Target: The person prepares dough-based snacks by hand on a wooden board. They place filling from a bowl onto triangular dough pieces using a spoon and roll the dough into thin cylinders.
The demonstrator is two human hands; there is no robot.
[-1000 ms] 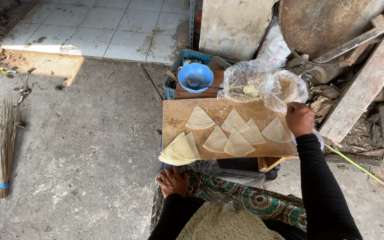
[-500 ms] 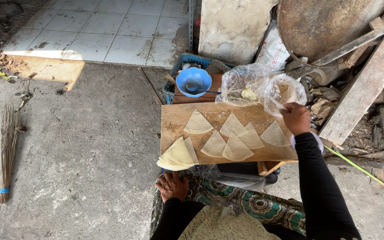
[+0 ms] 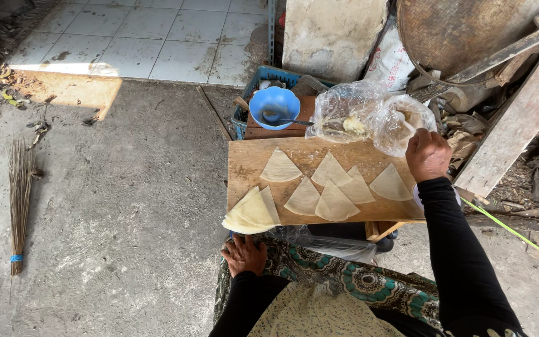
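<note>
Nearest the camera, my left hand rests flat and empty on the patterned cloth over my lap, fingers spread, just below the near edge of the wooden board that serves as worktop. A stack of pale triangular wrappers overhangs that near-left edge, so the corner is not safe room for sweeping a wrist. Five single wrapper triangles lie spread across the middle and right of the board, some overlapping, leaving bare wood mainly along the left end and the far strip.

My right hand has advanced from the board's right edge over the last second and now sits at the far-right corner, closed against the mouth of the clear plastic bag; whether the fingers pinch the film or reach inside I cannot tell from this angle. The bag, with a pale lump of filling inside, lies just beyond the far edge. To its left stands a blue bowl holding a spoon. Planks crowd the right side; open concrete floor and a broom lie left.
</note>
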